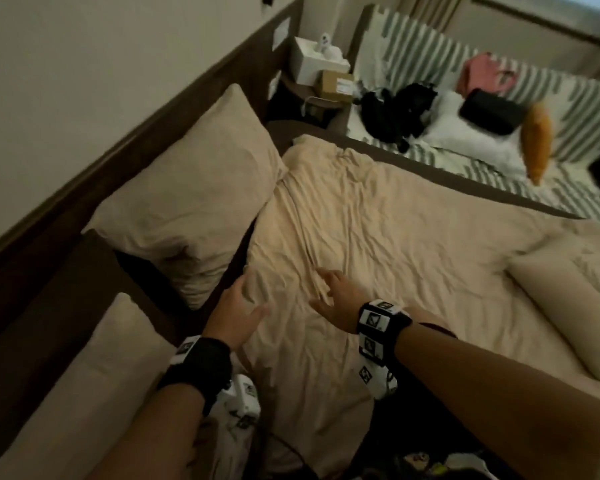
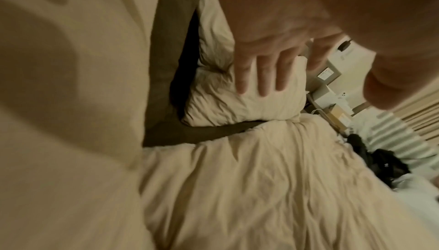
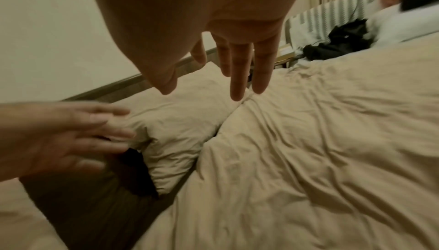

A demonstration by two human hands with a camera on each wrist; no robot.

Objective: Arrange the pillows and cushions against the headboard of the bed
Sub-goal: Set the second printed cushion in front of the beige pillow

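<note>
A beige pillow [image 1: 187, 188] leans against the dark brown headboard [image 1: 142, 143]. A second beige pillow [image 1: 94, 375] lies at the near left by the headboard. A third [image 1: 568, 306] rests on the crumpled beige duvet [image 1: 395, 237] at the right. My left hand [image 1: 243, 299] reaches with straight fingers towards the leaning pillow's [image 2: 249, 104] near corner and holds nothing; contact is unclear. My right hand [image 1: 329, 289] hovers open just above the duvet [image 3: 308, 150], beside the left hand [image 3: 71, 132]. In the right wrist view its fingers [image 3: 237, 70] spread out towards the same pillow [image 3: 180, 113].
A dark gap of bare brown mattress [image 2: 166, 85] shows between the pillows and the duvet. Beyond the bed stands a nightstand with a white box [image 1: 312, 64] and a cardboard box [image 1: 336, 84]. A striped sofa [image 1: 499, 64] carries black bags, a pink bag and an orange cushion [image 1: 537, 140].
</note>
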